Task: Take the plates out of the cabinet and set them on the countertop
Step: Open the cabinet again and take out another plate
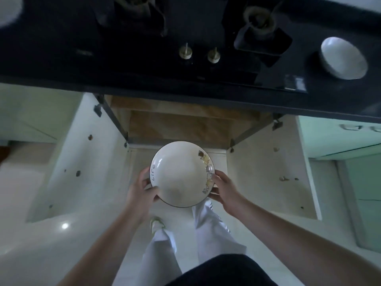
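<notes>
I hold a white plate (181, 175) with a dark rim and small printed figures along its right side, level in front of the open cabinet (179, 126). My left hand (142, 190) grips its left edge and my right hand (223, 189) grips its right edge. The plate hangs in the air below the dark countertop (144, 79). Another white plate (344, 57) rests on the countertop at the far right. The cabinet's wooden shelf shows no plates from here.
Both white cabinet doors (82, 162) (268, 172) stand open to either side of me. A black gas hob with two knobs (185, 52) and burner grates (261, 36) takes up the middle of the countertop. My legs and the pale floor are below.
</notes>
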Action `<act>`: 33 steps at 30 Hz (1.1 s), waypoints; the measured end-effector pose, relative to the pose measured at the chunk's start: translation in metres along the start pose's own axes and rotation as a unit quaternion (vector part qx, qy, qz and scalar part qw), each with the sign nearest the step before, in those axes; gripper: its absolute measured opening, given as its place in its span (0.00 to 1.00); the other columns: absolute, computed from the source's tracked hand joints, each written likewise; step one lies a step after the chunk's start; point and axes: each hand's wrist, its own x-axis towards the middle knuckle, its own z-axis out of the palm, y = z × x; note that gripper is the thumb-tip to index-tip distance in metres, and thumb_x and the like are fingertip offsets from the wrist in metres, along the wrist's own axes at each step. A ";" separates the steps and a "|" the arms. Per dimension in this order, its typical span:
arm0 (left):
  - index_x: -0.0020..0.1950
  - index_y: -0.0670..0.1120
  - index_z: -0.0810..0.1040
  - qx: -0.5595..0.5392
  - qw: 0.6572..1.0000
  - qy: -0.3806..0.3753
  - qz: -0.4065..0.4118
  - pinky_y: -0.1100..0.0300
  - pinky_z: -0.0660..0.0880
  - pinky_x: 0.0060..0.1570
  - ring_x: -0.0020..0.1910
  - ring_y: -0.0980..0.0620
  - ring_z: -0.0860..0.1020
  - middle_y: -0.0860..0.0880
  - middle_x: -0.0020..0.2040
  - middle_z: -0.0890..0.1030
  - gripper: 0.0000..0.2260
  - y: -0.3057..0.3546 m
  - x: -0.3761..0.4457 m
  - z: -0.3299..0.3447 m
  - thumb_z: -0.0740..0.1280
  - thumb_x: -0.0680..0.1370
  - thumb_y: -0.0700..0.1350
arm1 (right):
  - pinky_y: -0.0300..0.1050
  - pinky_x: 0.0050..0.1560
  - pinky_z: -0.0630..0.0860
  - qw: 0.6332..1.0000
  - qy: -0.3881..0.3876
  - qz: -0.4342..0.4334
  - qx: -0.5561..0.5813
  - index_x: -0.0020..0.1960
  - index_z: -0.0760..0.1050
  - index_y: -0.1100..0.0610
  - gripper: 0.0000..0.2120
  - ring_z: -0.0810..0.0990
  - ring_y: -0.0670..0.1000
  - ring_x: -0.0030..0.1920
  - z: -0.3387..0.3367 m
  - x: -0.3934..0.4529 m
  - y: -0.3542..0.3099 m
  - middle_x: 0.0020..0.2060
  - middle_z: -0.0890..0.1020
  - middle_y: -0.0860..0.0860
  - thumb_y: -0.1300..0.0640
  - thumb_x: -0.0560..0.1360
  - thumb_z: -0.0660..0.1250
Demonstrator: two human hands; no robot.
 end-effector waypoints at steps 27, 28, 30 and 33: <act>0.69 0.55 0.73 0.139 0.960 -0.234 0.069 0.52 0.78 0.44 0.47 0.50 0.82 0.53 0.53 0.85 0.29 0.021 -0.265 0.230 0.60 0.76 0.27 | 0.45 0.36 0.80 0.948 0.063 -0.185 0.252 0.55 0.79 0.57 0.08 0.83 0.53 0.36 -0.287 -0.267 0.088 0.39 0.83 0.53 0.60 0.81 0.61; 0.70 0.54 0.71 0.140 0.958 -0.243 0.065 0.52 0.78 0.44 0.47 0.49 0.81 0.52 0.55 0.84 0.29 0.017 -0.275 0.251 0.60 0.77 0.27 | 0.46 0.37 0.81 0.947 0.074 -0.188 0.250 0.56 0.78 0.57 0.08 0.84 0.53 0.37 -0.306 -0.277 0.093 0.40 0.83 0.54 0.61 0.81 0.61; 0.73 0.52 0.69 0.146 0.951 -0.265 0.057 0.52 0.78 0.44 0.48 0.47 0.80 0.49 0.58 0.81 0.30 0.010 -0.292 0.289 0.60 0.77 0.27 | 0.47 0.38 0.81 0.943 0.094 -0.192 0.253 0.57 0.78 0.57 0.09 0.84 0.54 0.39 -0.342 -0.293 0.102 0.43 0.84 0.56 0.61 0.81 0.61; 0.73 0.52 0.69 0.155 0.940 -0.300 0.047 0.53 0.79 0.44 0.46 0.48 0.80 0.47 0.59 0.80 0.31 0.002 -0.314 0.338 0.60 0.76 0.26 | 0.47 0.38 0.81 0.935 0.131 -0.191 0.268 0.58 0.79 0.56 0.10 0.85 0.56 0.41 -0.389 -0.313 0.113 0.46 0.84 0.58 0.62 0.81 0.60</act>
